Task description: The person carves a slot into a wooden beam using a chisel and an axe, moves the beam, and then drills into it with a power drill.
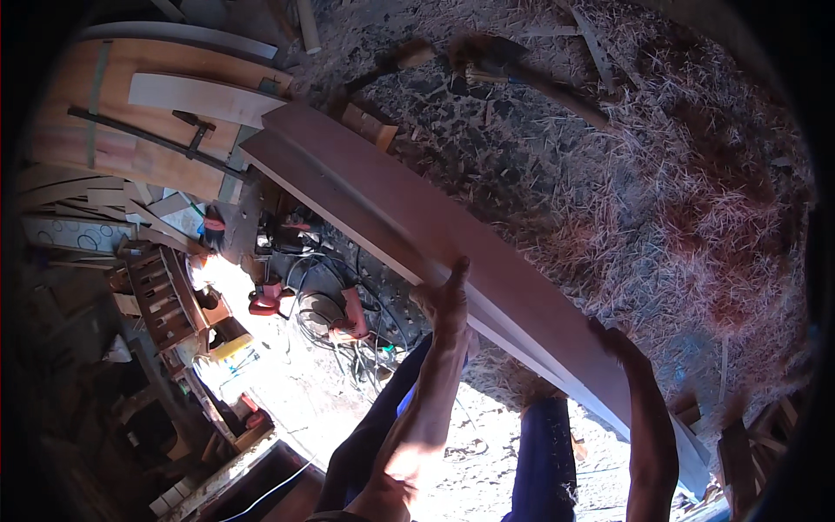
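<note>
A pair of long wooden boards, one lying along the other, slants from the upper left to the lower right in front of me. My left hand grips the near edge around mid-length, its thumb up on the wood. Farther right, my right hand curls over the far edge, fingers partly hidden. The far left end of the boards reaches beside a pale curved strip. Below the boards, my legs in blue trousers show.
Coiled cables and a power tool with a reddish handle lie on the floor left of my legs. A plywood panel with a bar clamp is at the upper left. Wood shavings cover the right side; a long-handled tool lies beyond.
</note>
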The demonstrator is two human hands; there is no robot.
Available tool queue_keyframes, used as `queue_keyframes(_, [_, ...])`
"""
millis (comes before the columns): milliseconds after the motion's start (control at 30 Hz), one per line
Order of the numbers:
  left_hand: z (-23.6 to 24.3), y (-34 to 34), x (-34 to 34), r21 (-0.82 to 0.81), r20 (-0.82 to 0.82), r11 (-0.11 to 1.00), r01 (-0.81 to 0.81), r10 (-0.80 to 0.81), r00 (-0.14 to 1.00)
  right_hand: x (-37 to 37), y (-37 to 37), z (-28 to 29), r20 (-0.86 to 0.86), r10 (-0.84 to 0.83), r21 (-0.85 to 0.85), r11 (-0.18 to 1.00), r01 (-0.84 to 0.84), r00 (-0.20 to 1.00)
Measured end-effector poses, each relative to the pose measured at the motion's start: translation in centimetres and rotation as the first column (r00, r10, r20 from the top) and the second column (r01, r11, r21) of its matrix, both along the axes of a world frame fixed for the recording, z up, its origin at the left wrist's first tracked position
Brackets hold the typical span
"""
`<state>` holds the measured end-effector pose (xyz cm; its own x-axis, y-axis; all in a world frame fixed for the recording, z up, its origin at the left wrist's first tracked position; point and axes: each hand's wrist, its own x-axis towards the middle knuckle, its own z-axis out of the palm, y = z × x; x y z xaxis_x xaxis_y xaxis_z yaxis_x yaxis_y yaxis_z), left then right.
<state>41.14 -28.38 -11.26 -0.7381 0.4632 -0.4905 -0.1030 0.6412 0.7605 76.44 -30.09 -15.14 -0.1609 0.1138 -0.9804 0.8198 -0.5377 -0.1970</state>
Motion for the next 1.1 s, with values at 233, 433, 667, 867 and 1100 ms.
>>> queue_keyframes(233, [0.8,5.9,3.2,-0.478,-0.29,0.876,0.06,-0.222,0.931,0.2,0.5,-3.2,-0.065,0.247,0.403,0.893,-0.201,0.967])
queue_keyframes(433, [-1.1,2.9,1.7,0.117,0.364,0.991,-0.061,0.014,0.931,2.1,-0.6,-5.0,-0.088,0.276,0.496,0.845,-0.198,0.957])
queue_keyframes(667, [-8.8,-1.3,1.1,0.048,0.836,0.964,-0.263,0.106,0.538,2.7,-2.8,5.4,-0.163,-0.067,0.648,0.745,0.158,0.984])
queue_keyframes(867, [-11.8,-0.8,4.8,-0.035,0.841,0.993,-0.116,0.092,0.533,6.2,-12.7,7.5,0.439,0.163,0.803,0.37,-0.467,0.884])
queue_keyframes(1100, [-5.3,-0.5,1.4,-0.017,0.813,1.0,-0.011,0.02,0.582,7.1,-13.2,10.5,0.315,0.233,0.754,0.527,-0.392,0.92])
